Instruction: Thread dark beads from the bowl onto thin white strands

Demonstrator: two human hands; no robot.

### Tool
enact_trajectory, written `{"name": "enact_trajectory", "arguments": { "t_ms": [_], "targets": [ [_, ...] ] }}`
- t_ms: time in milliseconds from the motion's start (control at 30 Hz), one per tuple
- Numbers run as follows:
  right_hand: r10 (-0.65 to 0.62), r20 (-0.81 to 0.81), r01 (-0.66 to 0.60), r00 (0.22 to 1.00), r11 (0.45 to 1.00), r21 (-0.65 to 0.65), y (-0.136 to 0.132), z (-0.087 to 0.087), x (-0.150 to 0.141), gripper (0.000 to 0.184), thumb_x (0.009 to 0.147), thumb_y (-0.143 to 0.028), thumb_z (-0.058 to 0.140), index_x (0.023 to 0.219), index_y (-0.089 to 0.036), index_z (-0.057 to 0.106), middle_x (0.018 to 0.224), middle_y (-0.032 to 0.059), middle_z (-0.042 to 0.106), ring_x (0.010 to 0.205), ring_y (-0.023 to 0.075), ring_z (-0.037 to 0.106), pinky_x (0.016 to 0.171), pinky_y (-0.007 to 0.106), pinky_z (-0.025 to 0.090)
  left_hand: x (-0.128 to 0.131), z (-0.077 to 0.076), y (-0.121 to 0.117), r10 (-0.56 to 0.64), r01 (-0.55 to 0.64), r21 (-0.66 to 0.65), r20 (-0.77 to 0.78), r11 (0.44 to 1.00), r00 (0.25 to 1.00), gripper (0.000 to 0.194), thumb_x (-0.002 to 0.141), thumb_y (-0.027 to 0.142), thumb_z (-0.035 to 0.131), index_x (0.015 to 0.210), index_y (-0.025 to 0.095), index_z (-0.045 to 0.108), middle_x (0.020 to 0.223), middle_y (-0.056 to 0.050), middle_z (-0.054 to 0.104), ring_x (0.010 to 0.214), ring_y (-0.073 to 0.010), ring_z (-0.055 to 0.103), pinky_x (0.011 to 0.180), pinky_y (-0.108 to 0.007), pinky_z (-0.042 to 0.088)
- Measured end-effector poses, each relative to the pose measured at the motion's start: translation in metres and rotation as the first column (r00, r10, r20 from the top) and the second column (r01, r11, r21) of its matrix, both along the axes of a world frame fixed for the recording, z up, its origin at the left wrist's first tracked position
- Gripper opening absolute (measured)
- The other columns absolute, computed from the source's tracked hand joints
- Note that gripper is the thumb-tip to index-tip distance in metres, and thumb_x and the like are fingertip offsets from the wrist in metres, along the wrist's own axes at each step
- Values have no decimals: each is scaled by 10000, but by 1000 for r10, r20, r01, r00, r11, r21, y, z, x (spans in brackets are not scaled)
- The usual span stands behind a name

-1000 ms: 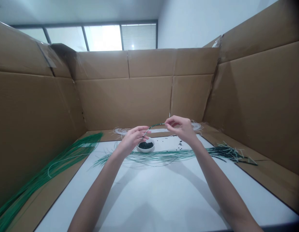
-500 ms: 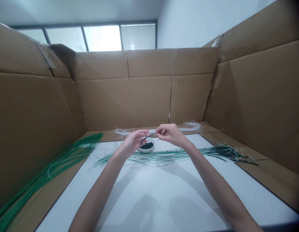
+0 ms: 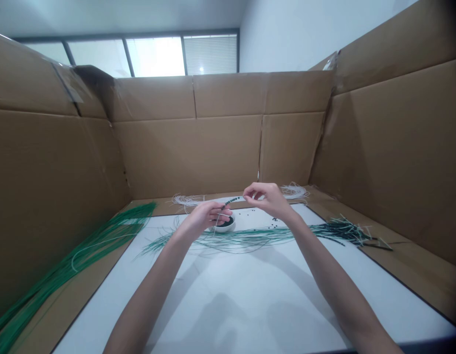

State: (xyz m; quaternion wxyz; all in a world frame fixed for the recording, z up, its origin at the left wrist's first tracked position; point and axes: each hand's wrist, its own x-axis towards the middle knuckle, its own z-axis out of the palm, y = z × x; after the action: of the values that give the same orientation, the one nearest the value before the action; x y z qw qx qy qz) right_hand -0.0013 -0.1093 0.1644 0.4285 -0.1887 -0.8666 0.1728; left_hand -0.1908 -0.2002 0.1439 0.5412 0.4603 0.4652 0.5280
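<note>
Both my hands are raised over the far part of the white table (image 3: 250, 295). My left hand (image 3: 205, 216) pinches one end of a thin strand threaded with dark green beads (image 3: 232, 200). The other end of that strand is pinched by my right hand (image 3: 266, 197). Just beneath my left hand sits a small white bowl of dark beads (image 3: 225, 224). A few loose beads (image 3: 274, 225) lie scattered on the table close to my right wrist.
A row of green strands (image 3: 250, 238) lies across the table behind my arms, with darker beaded ones (image 3: 346, 231) at the right. A long green bundle (image 3: 73, 260) runs along the left. White strands (image 3: 187, 199) lie at the back. Tall cardboard walls (image 3: 220, 142) enclose the table.
My hands came close together half a second ago and have drawn slightly apart again. My right hand has risen a little with its end of the beaded strand.
</note>
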Motion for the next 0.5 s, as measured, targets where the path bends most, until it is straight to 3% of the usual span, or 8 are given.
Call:
{"name": "enact_trajectory", "arguments": {
  "t_ms": [233,500],
  "targets": [
    [12,10,-12,1000,1000,6,-1,-2,-3,100,723,-185,533,691,-164,626,680,7,643,615,95,565,577,210,463,0,-2,1,34,-30,41,-86,999,996,318,726,392,621,877,115,664,902,-105,662,725,-135,584,754,-279,432],
    [21,19,-21,1000,1000,13,0,-2,-2,105,729,-195,530,692,-170,626,681,8,643,608,99,565,574,217,469,-1,-7,4,76,-73,47,-74,996,994,308,685,363,679,874,120,656,844,-94,665,673,-107,556,732,-267,436]
  ]
}}
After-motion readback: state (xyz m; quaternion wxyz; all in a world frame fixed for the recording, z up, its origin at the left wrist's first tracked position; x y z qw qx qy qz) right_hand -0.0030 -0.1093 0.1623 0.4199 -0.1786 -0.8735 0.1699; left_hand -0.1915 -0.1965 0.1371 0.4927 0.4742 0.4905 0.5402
